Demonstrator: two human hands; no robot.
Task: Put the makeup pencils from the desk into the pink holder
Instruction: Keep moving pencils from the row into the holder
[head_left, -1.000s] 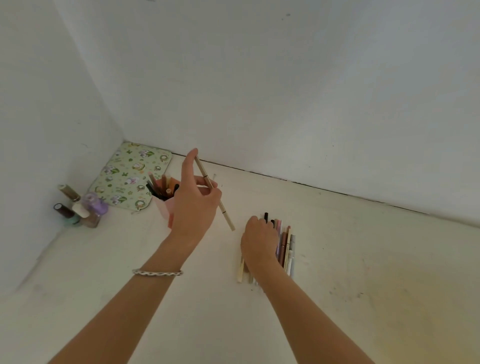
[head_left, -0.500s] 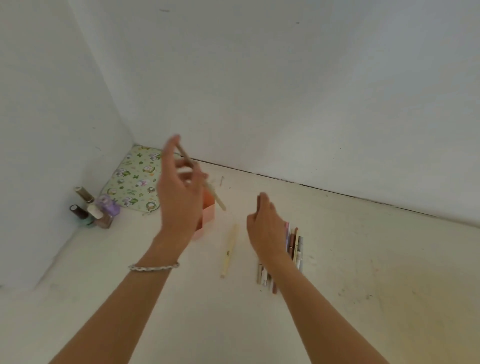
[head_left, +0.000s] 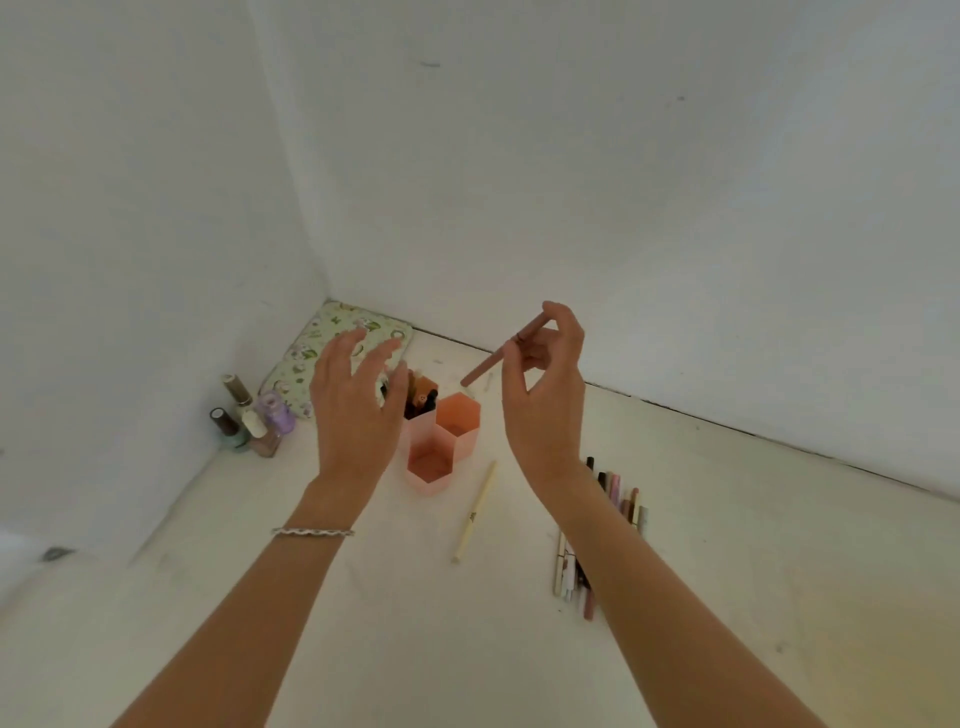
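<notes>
The pink holder (head_left: 441, 452) has hexagonal cells; its back-left cell holds several pencils (head_left: 422, 399), the two nearer cells look empty. My left hand (head_left: 358, 410) hovers open just left of the holder, fingers spread, holding nothing. My right hand (head_left: 545, 395) is raised right of the holder and pinches a brown-pink makeup pencil (head_left: 498, 356), its lower tip pointing down-left above the holder. A cream pencil (head_left: 475, 512) lies alone on the desk right of the holder. A row of several pencils (head_left: 618, 499) lies further right, partly hidden by my right forearm.
Several nail polish bottles (head_left: 252, 418) stand by the left wall. A floral pouch (head_left: 332, 348) lies in the back corner. White walls close the desk on the left and back. The desk surface (head_left: 779, 571) extends to the right.
My left hand no longer holds the beige pencil and has opened. My right hand has risen from the row with a brown-pink pencil. A cream pencil now lies beside the holder.
</notes>
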